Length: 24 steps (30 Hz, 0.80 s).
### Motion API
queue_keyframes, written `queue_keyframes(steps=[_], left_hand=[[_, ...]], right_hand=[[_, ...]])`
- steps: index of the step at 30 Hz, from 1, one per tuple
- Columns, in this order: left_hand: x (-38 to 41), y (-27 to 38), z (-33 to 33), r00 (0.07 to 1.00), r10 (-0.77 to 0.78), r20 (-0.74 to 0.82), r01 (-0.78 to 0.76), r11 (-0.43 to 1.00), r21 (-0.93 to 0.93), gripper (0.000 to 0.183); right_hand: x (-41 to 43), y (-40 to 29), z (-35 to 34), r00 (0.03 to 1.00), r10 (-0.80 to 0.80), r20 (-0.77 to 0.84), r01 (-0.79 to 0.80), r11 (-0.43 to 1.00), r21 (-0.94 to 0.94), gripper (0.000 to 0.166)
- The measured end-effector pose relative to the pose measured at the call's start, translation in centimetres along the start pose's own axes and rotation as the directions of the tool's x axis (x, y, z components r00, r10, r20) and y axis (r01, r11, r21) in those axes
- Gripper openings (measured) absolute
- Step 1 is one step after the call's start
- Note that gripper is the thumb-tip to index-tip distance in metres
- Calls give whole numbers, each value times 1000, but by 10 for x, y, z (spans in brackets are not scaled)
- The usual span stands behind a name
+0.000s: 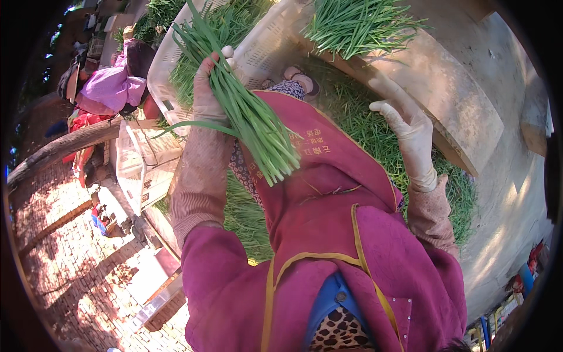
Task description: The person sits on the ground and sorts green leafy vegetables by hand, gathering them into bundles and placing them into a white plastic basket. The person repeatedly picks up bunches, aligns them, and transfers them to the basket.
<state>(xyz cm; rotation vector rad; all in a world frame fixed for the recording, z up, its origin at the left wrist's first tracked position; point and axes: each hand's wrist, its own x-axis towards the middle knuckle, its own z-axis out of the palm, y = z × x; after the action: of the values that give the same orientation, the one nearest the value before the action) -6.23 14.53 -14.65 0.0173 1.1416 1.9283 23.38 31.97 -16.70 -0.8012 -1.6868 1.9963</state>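
Note:
My left hand (208,94), in a pale glove with some fingertips bare, is closed around a bundle of long green garlic chives (253,119). The pale cut ends point down towards my lap, and one bent leaf sticks out over the wrist. Over the loose leaves to the right, my right hand (407,130) wears a thin whitish glove. Its fingers are apart and hold nothing. Past it, a heap of chives (358,26) lies on a wooden board (448,88). A maroon apron (308,189) covers my lap.
A white plastic crate (259,48) with chives in it stands ahead. Loose leaves (374,132) cover the ground by my foot. Another crate (147,160) and a wooden pole (61,145) are at left. A person in a pink top (110,86) is beyond.

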Motion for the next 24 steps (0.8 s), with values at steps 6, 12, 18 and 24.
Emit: queue_keyframes(steps=[6, 12, 18, 24], left_hand=[[15, 3, 10, 945, 43, 325, -2, 992, -124, 22], [20, 20, 6, 777, 167, 606, 29, 953, -300, 29], [26, 16, 9, 651, 286, 704, 66, 901, -428, 32], [28, 13, 14, 647, 285, 708, 54, 908, -415, 31]], right_hand=[[-29, -23, 57, 464, -303, 832, 423, 901, 93, 32], [-37, 15, 37, 966, -230, 117, 249, 950, -187, 26], [-28, -1, 41, 884, -432, 178, 466, 793, -393, 44], [-10, -3, 74, 861, -409, 301, 506, 646, -572, 34]])
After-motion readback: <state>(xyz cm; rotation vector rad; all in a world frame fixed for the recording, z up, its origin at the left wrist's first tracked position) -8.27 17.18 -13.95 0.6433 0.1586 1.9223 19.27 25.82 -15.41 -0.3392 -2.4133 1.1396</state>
